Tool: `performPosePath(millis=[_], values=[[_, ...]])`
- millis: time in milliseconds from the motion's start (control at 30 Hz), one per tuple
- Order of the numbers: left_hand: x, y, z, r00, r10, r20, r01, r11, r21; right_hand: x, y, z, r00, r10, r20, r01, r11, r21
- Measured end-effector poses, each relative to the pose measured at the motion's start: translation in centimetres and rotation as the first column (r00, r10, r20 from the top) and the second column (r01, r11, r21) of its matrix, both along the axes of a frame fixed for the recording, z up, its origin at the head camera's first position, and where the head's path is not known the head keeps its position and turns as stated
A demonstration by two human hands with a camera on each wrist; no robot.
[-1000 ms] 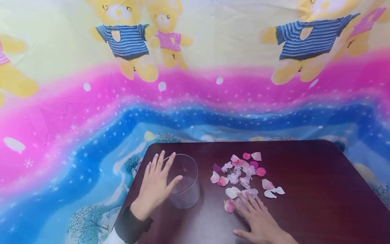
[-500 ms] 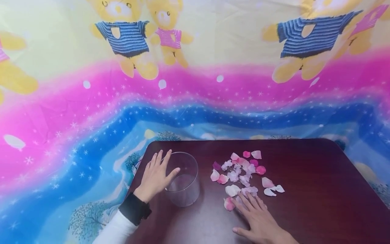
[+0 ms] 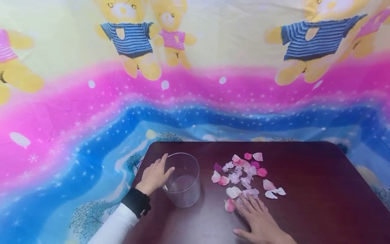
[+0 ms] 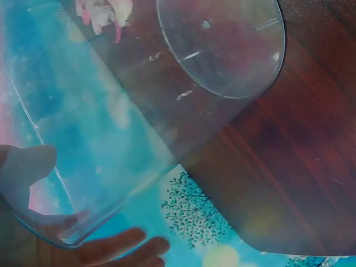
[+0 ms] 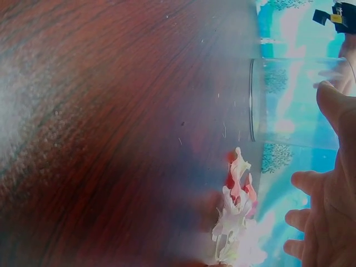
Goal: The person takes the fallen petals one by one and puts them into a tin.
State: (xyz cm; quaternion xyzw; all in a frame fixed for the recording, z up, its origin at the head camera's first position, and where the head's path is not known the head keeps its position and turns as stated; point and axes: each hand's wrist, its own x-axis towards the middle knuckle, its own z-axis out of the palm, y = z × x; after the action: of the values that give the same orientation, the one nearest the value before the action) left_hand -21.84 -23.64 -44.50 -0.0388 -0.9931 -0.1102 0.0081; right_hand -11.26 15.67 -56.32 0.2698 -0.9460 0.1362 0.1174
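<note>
- Printed fabric backdrop (image 3: 219, 95): yellow bears in blue- and pink-striped tops on a cream ground, above pink and blue bands dotted with white snowflakes.
- Left hand (image 3: 154, 175): at the left side of the clear container (image 3: 184, 196), thumb over the opening and fingers outside, the rim passing between them. Whether they grip the wall cannot be told.
- Right hand (image 3: 257, 219): unclenched and holding nothing, palm down, fingers spread, thumb extended sideways. Its fingertips overlap the nearest blossoms in the head view; contact cannot be judged.
- Black band (image 3: 136, 202): worn around the left wrist, at the end of a white sleeve (image 3: 112, 226).
- Clear container: round-mouthed and transparent, its mouth upward, on the left part of the table. The backdrop shows through its wall in both wrist views.
- White petal (image 3: 233, 192) and pink-and-white petal (image 3: 230, 205): just beside the right hand's fingertips.
- Lilac blossoms (image 3: 234, 178): clustered beyond those fingertips, well apart from the container.
- Pink petals (image 3: 262, 172): scattered about the blossoms, ranging from pale pink to magenta.
- Outlying group: one pale pink petal (image 3: 269, 185) near two white petals (image 3: 271, 195), right of the main cluster.
- Table (image 3: 320, 193): dark reddish-brown and glossy, its far corners rounded; wood grain is distinct in both wrist views.
</note>
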Motion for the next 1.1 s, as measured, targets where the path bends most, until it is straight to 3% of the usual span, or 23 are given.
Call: performPosePath(millis=[167, 400, 533, 700, 867, 1100], values=[[-0.31, 0.06, -0.01, 1.000, 0.023, 0.008, -0.023, 1.000, 0.001, -0.04, -0.04, 0.02, 1.000, 0.004, 0.007, -0.004, 1.000, -0.006], [-0.76, 0.15, -0.29, 0.997, 0.025, -0.070, -0.025, 1.000, -0.003, -0.06, -0.26, 0.37, 0.989, -0.018, 0.145, 0.020, 1.000, -0.013], [-0.90, 0.08, -0.68, 0.998, 0.031, -0.061, -0.030, 0.999, 0.022, -0.15, -0.22, 0.52, 0.987, -0.012, 0.162, 0.014, 1.000, -0.008], [-0.89, 0.16, -0.91, 0.999, 0.048, -0.011, -0.047, 0.997, 0.054, -0.16, -0.20, 0.50, 0.988, -0.014, 0.156, 0.016, 1.000, -0.009], [-0.64, 0.33, -0.74, 0.998, 0.061, -0.010, -0.060, 0.996, 0.060, -0.32, -0.28, 0.31, 0.991, -0.023, 0.128, 0.025, 1.000, -0.013], [-0.57, 0.49, -0.73, 0.997, 0.068, -0.031, -0.065, 0.996, 0.063, -0.96, -0.13, 0.24, 1.000, -0.004, 0.006, 0.004, 1.000, 0.005]])
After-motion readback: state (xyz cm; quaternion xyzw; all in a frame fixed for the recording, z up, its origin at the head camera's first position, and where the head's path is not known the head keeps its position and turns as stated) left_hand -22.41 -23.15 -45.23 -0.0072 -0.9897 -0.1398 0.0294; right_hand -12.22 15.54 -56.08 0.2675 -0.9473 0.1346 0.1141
